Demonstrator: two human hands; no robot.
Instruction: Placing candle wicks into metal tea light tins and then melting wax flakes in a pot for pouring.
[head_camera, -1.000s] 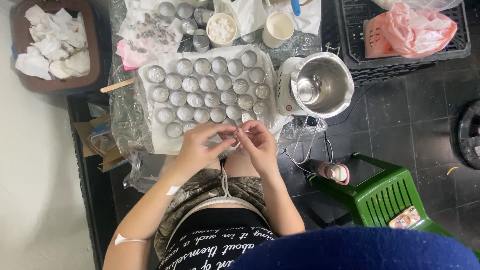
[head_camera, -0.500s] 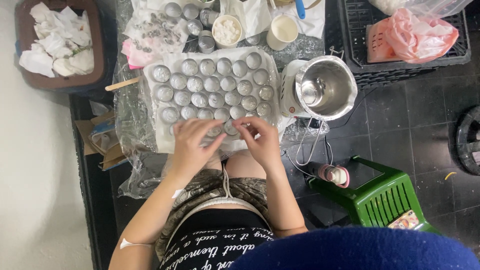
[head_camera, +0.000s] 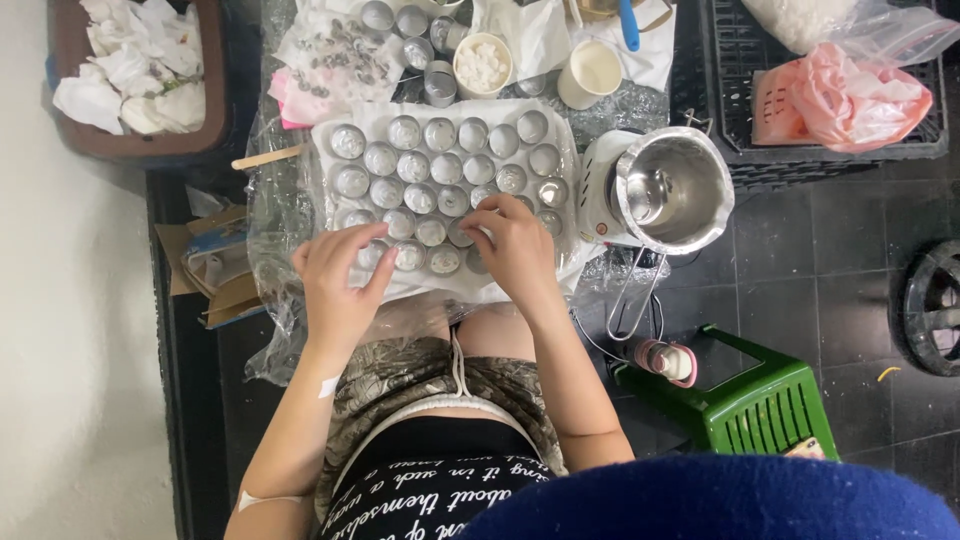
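Both hands over the tray (head_camera: 345, 120) of small metal cups (head_camera: 438, 135) — left hand (head_camera: 338, 272) spread, fingertips on the near row; right hand (head_camera: 515, 245) pinched on one cup, beside the steel pot (head_camera: 672, 190).

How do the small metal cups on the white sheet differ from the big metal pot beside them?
The small metal cups are many, set in rows on the white sheet; the big metal pot is one, standing to their right on a white base. The cups are shallow and look filled with pale matter; the pot is deep and looks bare inside. Both hands rest at the cups; none touches the pot. Both are shiny, round metal.
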